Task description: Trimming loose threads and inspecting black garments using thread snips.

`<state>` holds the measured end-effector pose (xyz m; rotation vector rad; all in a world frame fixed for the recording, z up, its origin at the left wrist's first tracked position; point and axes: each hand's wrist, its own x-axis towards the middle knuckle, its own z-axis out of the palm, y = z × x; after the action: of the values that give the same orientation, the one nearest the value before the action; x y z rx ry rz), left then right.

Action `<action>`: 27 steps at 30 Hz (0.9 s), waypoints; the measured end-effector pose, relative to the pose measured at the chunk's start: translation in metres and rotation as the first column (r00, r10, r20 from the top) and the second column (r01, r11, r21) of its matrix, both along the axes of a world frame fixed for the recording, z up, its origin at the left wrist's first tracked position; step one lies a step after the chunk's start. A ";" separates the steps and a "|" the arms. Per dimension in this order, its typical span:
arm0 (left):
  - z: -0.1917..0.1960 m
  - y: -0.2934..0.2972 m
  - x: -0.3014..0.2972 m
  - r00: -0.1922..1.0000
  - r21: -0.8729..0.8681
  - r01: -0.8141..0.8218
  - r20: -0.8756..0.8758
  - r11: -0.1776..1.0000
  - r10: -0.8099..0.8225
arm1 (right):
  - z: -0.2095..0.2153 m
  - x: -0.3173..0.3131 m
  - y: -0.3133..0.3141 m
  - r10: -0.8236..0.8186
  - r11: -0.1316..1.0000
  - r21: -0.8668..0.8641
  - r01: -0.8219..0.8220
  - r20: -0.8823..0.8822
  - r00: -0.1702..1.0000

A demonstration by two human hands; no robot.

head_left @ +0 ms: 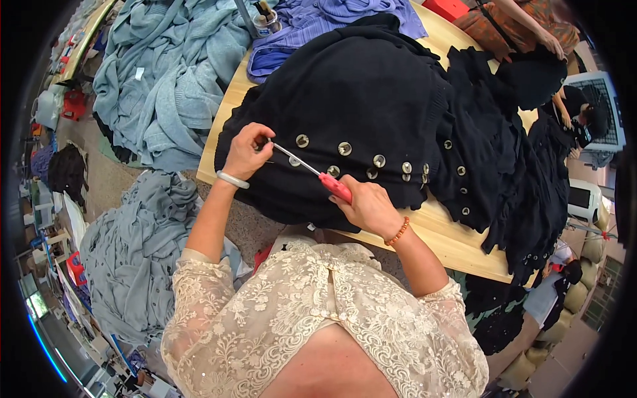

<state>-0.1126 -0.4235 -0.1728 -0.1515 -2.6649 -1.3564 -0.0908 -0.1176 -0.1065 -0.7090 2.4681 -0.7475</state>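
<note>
A black knitted garment (345,86) with two rows of large shiny buttons (344,148) lies spread on the wooden table in front of me. My right hand (371,207) is wrapped round the pink-red handle of a hand tool (300,161) with a thin metal shaft. The shaft slants up to the left above the buttons. At its tip, my left hand (248,152) is closed in a pinch over the garment's left part. What lies between those fingertips is too small to make out.
More black buttoned garments (478,152) cover the wooden table (458,242) to the right, near another person's hand (549,44). Light blue-grey knits (166,73) and purple knits (325,33) lie at the back, beside a clear cup of tools (266,24). A grey knit heap (139,245) sits at left.
</note>
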 end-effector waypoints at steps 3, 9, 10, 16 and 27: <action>0.007 0.002 0.005 0.978 -0.341 -0.080 -0.209 0.937 0.008 | 0.000 0.000 0.010 -0.096 0.993 -0.062 0.100 0.075 0.993; 0.008 0.066 -0.004 0.979 -0.287 0.040 -0.181 0.957 -0.095 | 0.001 0.014 0.055 -0.195 0.980 0.028 0.196 -0.012 0.981; -0.006 0.066 -0.008 0.993 -0.279 0.042 -0.092 0.959 -0.071 | 0.006 0.013 0.055 -0.191 0.976 0.108 0.187 0.022 0.981; -0.006 0.058 -0.023 0.975 -0.023 0.180 0.134 0.983 -0.175 | 0.007 0.018 0.042 -0.096 0.991 0.102 0.086 0.092 0.991; 0.008 0.135 -0.029 0.979 -0.128 0.203 0.039 0.971 -0.199 | 0.008 0.035 0.120 -0.330 0.937 0.145 0.318 0.067 0.941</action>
<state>-0.1412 -0.2883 -0.1647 -0.4330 -2.8258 -1.2407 -0.0557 0.0023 -0.0984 -0.2129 2.5518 -0.7053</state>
